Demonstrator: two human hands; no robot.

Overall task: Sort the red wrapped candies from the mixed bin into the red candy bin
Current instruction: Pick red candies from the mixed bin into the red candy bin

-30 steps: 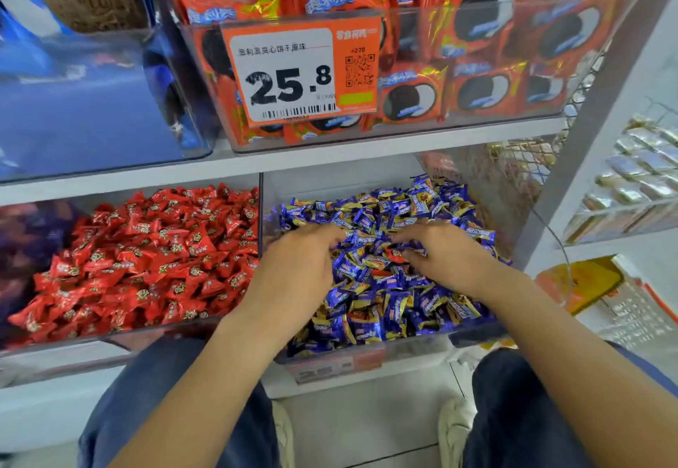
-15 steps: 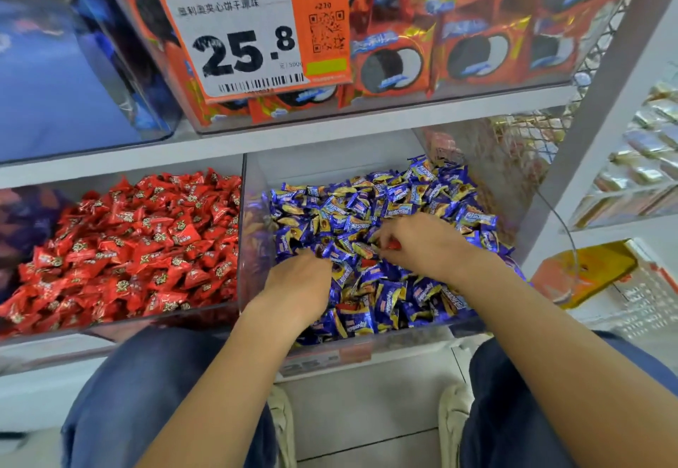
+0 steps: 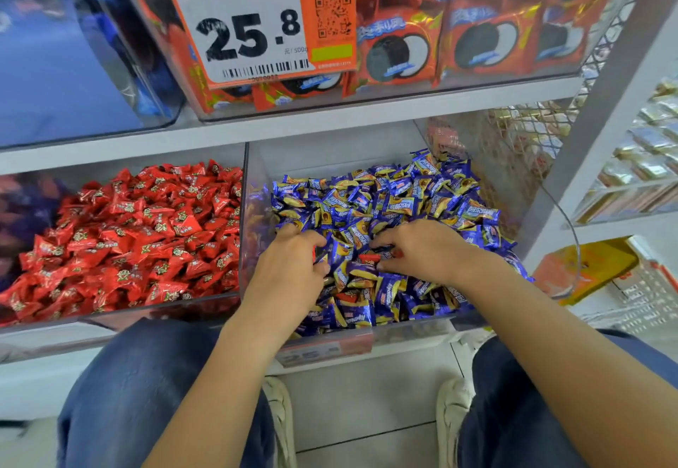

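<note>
We had both hands down in the mixed bin (image 3: 253,210), the clear box on the right half of the lower shelf (image 3: 110,157), heaped with blue wrapped candies (image 3: 396,203). Compared with a moment before, our left hand (image 3: 290,269) had moved in from the bin's near left corner toward the middle, and our right hand (image 3: 425,251) had drawn slightly toward the front edge, so the two now sat close on either side of one red candy (image 3: 368,258) lying exposed among the blue ones. Its wrapper showed more plainly than it had half a second earlier, when the right hand's fingers covered most of it.

The right hand's fingers (image 3: 385,243) were curled over the pile, just beside the red candy; we could not tell whether they already pinched it. The left hand's fingers were bent into the candies too, and whether that grip held anything was hidden.

A second red wrapper (image 3: 346,297) peeked out nearer the front wall. The red candy bin (image 3: 121,315) stood just to the left, sharing a wall, already full of red candies (image 3: 128,232).

We judged the search step nearly done: one stray was uncovered and ready to be lifted across the dividing wall.
</note>
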